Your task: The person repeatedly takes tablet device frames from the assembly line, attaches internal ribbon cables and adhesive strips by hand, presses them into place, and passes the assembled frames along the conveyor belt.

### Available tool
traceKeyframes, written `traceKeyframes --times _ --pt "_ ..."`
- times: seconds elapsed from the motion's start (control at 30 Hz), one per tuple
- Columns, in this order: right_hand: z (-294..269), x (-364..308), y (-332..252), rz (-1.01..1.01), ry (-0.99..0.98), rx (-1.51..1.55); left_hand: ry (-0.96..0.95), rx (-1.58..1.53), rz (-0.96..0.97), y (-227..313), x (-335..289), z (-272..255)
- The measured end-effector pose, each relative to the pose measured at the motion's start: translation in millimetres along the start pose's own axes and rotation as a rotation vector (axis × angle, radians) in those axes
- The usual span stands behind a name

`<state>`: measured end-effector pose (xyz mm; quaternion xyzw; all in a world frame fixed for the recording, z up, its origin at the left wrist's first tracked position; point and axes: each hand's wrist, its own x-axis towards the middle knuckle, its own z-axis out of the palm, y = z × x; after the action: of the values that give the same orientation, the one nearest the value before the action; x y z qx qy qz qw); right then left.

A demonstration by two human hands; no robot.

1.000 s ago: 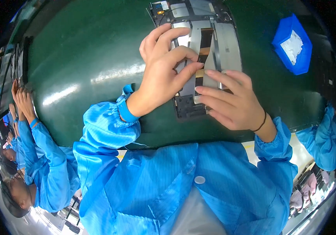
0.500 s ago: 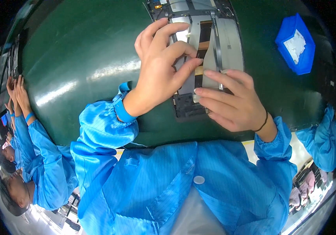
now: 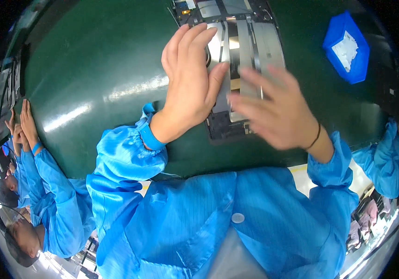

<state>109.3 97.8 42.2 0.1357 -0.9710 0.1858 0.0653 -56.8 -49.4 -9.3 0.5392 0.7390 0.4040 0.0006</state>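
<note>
Glossy dark green tabletop (image 3: 92,56) spreads out around the hands, and between and beyond them lies an opened flat electronic device (image 3: 269,46), silver panels on a black frame! Left hand (image 3: 185,79) first: it's over the device's left edge, released, fingers loosely bent, thumb standing apart. Just beside that thumb, a dark strip with tan bands (image 3: 234,58) runs lengthwise along the panels. Across to the right hand (image 3: 283,111), blurred over the device's near part, fingers toward the strip; whether they grasp or touch anything, one cannot tell. Well right of that hand sits a blue tray (image 3: 362,65) holding white pieces (image 3: 346,50); far left of the left hand, a co-worker's hand (image 3: 28,123) shows.
</note>
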Motion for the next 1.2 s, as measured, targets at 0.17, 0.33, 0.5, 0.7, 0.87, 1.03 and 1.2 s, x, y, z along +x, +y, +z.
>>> traceKeyframes --times 0.17,0.33,0.5,0.7,0.87,1.03,1.2 --pt "-1 2 3 0.108 0.026 -0.039 0.009 -0.020 -0.015 3 1 1" --pt "-6 15 32 0.166 0.003 -0.045 0.070 -0.027 0.004 3 0 1" --pt "-12 -1 30 0.260 0.289 -0.086 0.103 -0.006 0.057 8 -5 -12" --pt "10 -6 28 0.448 0.338 -0.016 -0.043 0.155 0.312 29 -39 -27" --pt "14 -4 26 0.471 0.351 -0.029 -0.103 0.180 0.367 33 -43 -26" --pt "16 -5 28 0.493 0.453 -0.072 -0.110 0.159 0.003 35 -32 -33" --pt "32 -7 25 0.607 0.525 0.233 -0.087 0.064 -0.205 22 -32 -19"
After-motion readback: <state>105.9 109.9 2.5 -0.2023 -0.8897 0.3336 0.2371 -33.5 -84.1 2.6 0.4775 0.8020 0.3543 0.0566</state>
